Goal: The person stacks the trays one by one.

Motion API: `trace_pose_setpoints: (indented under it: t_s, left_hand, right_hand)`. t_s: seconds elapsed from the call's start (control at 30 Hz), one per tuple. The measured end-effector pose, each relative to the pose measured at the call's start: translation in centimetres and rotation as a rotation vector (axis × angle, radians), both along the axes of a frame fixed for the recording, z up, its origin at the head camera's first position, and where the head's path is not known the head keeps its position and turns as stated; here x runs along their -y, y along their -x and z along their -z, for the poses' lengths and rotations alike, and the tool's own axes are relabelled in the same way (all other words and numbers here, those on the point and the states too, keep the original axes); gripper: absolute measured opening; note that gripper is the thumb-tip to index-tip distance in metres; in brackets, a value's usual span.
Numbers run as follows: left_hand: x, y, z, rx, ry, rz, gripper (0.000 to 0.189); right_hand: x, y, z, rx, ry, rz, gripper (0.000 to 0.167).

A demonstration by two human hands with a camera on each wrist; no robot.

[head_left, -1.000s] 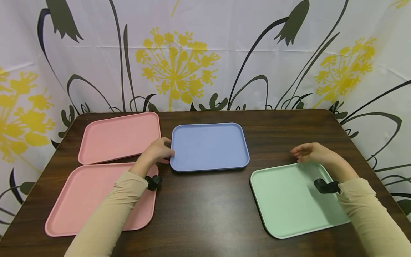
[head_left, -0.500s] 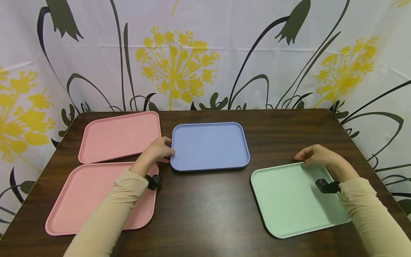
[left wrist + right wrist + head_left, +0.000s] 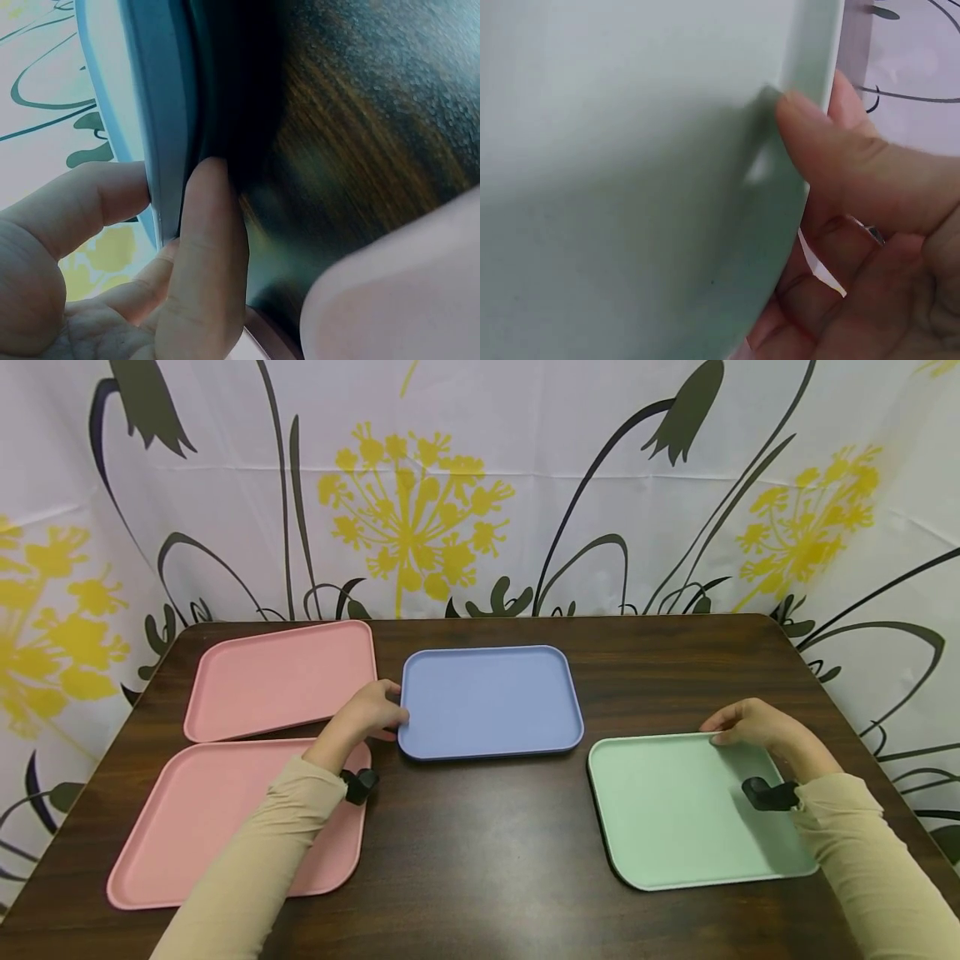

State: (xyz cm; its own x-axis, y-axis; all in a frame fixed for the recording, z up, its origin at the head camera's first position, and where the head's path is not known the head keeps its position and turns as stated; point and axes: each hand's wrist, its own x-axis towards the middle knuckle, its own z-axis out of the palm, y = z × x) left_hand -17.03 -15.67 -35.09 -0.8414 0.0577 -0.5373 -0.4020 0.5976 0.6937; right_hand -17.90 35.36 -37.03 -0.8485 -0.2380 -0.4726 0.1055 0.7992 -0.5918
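Note:
In the head view a blue tray (image 3: 491, 702) lies at the middle of the table. My left hand (image 3: 369, 710) is at its left end; the left wrist view shows the thumb and fingers pinching the tray's rim (image 3: 161, 112) from both sides. On the right, a green tray (image 3: 697, 810) has my right hand (image 3: 772, 733) at its far edge. In the right wrist view the thumb presses inside the rim, while the curled fingers lie behind and under it, partly hidden by the tray.
Two pink trays lie at the left: one far (image 3: 281, 681), one near (image 3: 225, 810), partly under my left sleeve (image 3: 258, 868). The dark wooden table (image 3: 480, 843) ends at a flower-patterned curtain (image 3: 570, 460). Bare tabletop separates the blue and green trays.
My right hand has moved slightly right and closed its fingers on the green tray's far rim. The green tray has turned a little and shifted away from me. Left hand and blue tray stay put.

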Motion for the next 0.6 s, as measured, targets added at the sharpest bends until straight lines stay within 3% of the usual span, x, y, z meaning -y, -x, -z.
trace_pose_setpoints:
  t_s: [0.17,0.4,0.6]
  left_hand:
    - [-0.3,-0.4,-0.1,-0.023,-0.007,0.003,0.062]
    - [-0.1,-0.1,0.5,-0.023,-0.004,-0.004,0.062]
    - [-0.3,-0.1,0.3,-0.023,-0.004,-0.005,0.062]
  right_hand:
    - [-0.5,0.0,0.0,-0.007,-0.024,0.074,0.032]
    - [-1.0,0.2,0.1,-0.012,-0.043,0.183,0.037]
    - [-1.3,0.3,0.3,-0.035,-0.052,0.281,0.039]
